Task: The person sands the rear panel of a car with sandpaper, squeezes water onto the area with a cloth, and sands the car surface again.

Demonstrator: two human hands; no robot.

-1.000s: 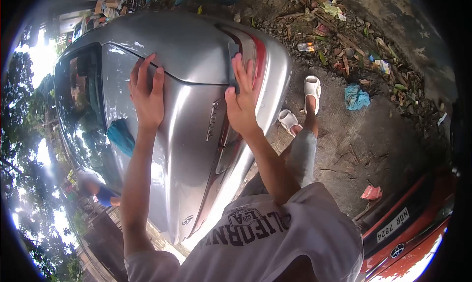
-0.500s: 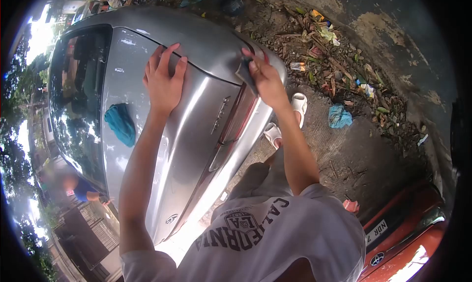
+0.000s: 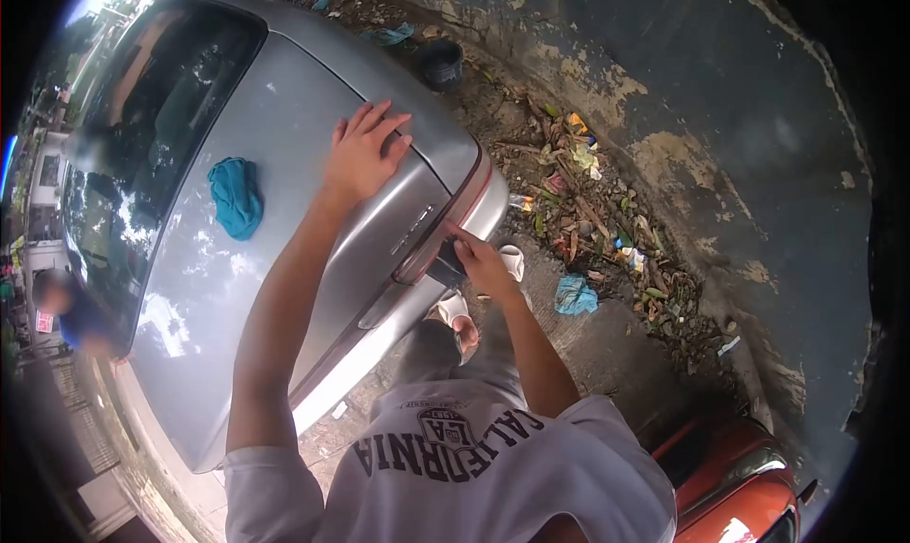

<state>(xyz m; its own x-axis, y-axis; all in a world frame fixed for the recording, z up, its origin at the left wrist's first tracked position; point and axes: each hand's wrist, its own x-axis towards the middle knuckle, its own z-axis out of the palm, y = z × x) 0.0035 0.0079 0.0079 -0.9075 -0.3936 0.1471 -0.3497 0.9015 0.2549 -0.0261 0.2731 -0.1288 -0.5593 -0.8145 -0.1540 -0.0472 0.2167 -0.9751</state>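
A silver car's rear (image 3: 294, 117) fills the left and middle of the head view. My left hand (image 3: 365, 154) lies on its trunk lid near the rear corner, fingers spread and holding nothing. Lower and to the right, my right hand (image 3: 485, 266) grips a dark flat pad (image 3: 447, 262) against the car's rear, by the tail light and bumper edge. My fingers partly cover the pad, and its exact kind is unclear. A crumpled teal cloth (image 3: 235, 199) rests on the trunk lid, left of my left forearm.
Dry leaves and litter (image 3: 588, 192) lie along a peeling grey wall (image 3: 682, 88). A dark bucket (image 3: 439, 64) stands beyond the car. On the ground is a crumpled blue piece (image 3: 574, 295). A red car (image 3: 730, 486) is behind me; another person (image 3: 81, 316) stands at left.
My right hand has moved with the pad from the car's rear corner down toward the tail light and bumper. The view has shifted; my left hand remains spread on the trunk lid.
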